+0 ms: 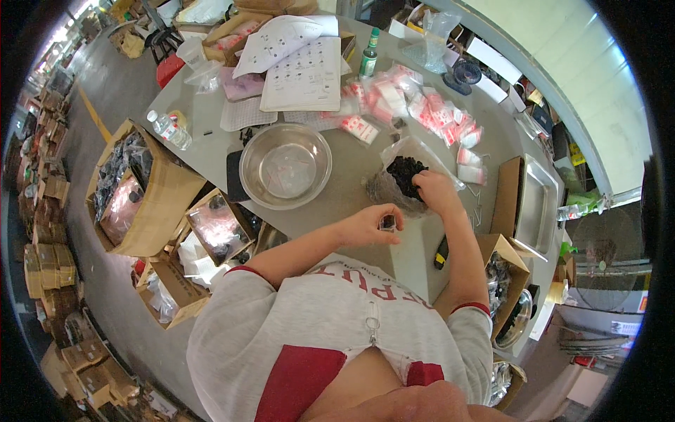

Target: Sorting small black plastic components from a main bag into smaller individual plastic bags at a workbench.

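Note:
My left hand (pixel 370 226) is curled just in front of my chest. Between its thumb and fingers shows a small dark piece (pixel 387 223), too small to name. Beyond it on the table lies an open clear plastic bag (pixel 376 188) with a heap of small black parts (pixel 404 172) in its mouth. My right hand (pixel 437 193) is at the right edge of that heap, fingers bent together and touching the parts. Whatever its fingertips pinch is hidden. Left of the bag stands a round steel bowl (pixel 247 172) with a few small clear plastic bags inside.
Small red-and-white plastic bags (pixel 443 116) spread across the far table, near a green bottle (pixel 369 53) and a small fan (pixel 464 74). Printed sheets (pixel 302 81) lie far left. A yellow-and-black cutter (pixel 441 254) is beside my right forearm. Cardboard boxes (pixel 162 211) flank the table.

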Action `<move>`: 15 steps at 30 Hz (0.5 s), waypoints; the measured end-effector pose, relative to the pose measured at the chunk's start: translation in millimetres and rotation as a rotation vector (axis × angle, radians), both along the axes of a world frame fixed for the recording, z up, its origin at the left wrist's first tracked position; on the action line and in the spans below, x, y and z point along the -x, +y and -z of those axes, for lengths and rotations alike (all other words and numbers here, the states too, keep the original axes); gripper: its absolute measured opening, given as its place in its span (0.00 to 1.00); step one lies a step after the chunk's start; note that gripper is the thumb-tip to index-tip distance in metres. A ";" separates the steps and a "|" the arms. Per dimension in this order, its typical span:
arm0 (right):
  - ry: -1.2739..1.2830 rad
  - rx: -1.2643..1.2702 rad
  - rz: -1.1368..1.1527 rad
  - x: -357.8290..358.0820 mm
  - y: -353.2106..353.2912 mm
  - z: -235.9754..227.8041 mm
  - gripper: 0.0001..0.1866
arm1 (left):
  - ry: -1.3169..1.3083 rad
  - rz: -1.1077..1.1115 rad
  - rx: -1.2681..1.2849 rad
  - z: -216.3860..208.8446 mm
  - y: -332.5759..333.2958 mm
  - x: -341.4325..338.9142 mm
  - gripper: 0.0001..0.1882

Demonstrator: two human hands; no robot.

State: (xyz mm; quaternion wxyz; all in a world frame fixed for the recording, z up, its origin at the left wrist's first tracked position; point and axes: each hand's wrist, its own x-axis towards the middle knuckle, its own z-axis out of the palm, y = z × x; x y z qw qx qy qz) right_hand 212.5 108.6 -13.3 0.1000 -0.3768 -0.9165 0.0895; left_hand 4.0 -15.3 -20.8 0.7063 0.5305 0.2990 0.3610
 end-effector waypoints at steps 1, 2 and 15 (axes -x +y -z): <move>-0.069 -0.021 -0.029 -2.3 3.3 2.7 0.05 | -0.003 0.018 0.004 -0.9 -0.1 1.1 0.18; -0.138 -0.041 -0.057 -4.5 5.9 3.6 0.05 | -0.005 0.037 0.008 -1.8 0.2 1.4 0.18; 0.728 0.589 0.014 17.9 -72.9 -52.2 0.13 | 0.085 -0.035 -0.095 6.9 -0.1 -1.1 0.15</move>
